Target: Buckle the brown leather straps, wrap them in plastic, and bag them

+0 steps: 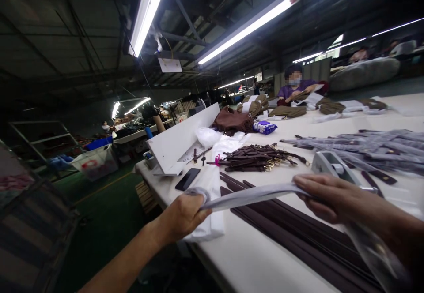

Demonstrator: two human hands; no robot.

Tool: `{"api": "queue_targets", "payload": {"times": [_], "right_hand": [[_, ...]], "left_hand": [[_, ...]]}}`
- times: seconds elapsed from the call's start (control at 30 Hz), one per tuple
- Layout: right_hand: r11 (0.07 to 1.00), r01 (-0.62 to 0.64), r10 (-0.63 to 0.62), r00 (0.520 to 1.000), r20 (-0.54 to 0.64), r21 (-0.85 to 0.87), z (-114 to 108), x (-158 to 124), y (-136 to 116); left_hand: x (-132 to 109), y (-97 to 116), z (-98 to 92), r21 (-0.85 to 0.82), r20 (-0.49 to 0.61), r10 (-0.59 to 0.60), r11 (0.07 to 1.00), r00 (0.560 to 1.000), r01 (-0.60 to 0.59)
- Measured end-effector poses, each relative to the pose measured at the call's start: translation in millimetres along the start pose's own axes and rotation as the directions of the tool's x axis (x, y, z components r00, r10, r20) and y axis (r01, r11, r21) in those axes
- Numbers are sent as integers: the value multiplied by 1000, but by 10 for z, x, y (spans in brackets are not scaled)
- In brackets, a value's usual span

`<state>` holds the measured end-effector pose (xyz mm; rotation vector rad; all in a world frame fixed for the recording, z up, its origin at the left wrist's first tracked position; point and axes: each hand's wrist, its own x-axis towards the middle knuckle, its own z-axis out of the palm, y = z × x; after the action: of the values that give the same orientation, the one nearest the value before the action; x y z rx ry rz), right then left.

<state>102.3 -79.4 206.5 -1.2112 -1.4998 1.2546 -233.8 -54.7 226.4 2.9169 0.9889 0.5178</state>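
A long strip of greyish, see-through plastic wrapping stretches between my two hands above the table. What lies inside the wrapping, if anything, I cannot make out. My left hand is closed around its left end, where the strip curls into a loop. The strip passes under the fingers of my right hand, which pinch it, and its far end hangs below that wrist, blurred. Long dark brown straps lie on the table beneath. Close behind my right hand stands a grey metal device, partly covered.
Short brown straps with gold-coloured clasps lie in a bundle, near a black phone. At right are plastic-wrapped straps. A white board leans at the table's left edge. Across the table a person handles brown goods.
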Motion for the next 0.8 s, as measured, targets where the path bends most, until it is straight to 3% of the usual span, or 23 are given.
{"api": "queue_targets", "payload": {"times": [0.03,0.1,0.17,0.23,0.27,0.33,0.37,0.43,0.5,0.57,0.7,0.8], "right_hand": [[997,5,1,997,77,-78,-58,181,-43],[922,157,-122,985,119,-353,-77,469,-93],[745,343,-362,928,85,-572,77,592,-78],[621,480,-600,800,19,-619,408,560,22],[622,534,-674,737,-45,-573,618,514,108],[559,646,-773,632,-47,-520,1054,431,337],[571,649,-769,638,-50,-502,1250,409,468],[707,591,-688,702,-186,-388,1554,399,718],[791,548,-610,738,-287,-272,1732,385,900],[835,520,-548,749,-372,-182,1810,316,980],[925,380,-324,761,-562,-18,1808,65,920],[955,278,-181,827,-532,107,1760,-90,873]], "left_hand": [[-59,79,0,-40,65,-55,998,996,57],[-136,220,-11,-236,226,-203,937,953,256],[-161,314,-20,-495,375,-330,719,866,489],[-134,365,-23,-697,465,-391,393,795,600],[-102,385,-28,-762,494,-394,233,775,604],[-9,441,-75,-821,542,-359,-36,759,570],[48,481,-123,-832,550,-337,-141,764,537],[183,581,-273,-860,504,-303,-266,809,436],[345,680,-452,-918,369,-332,-277,868,284],[528,752,-589,-966,204,-374,-228,905,123],[905,820,-617,-991,-18,-416,-111,909,-71],[1149,867,-517,-989,-140,-414,19,899,-146]]}}
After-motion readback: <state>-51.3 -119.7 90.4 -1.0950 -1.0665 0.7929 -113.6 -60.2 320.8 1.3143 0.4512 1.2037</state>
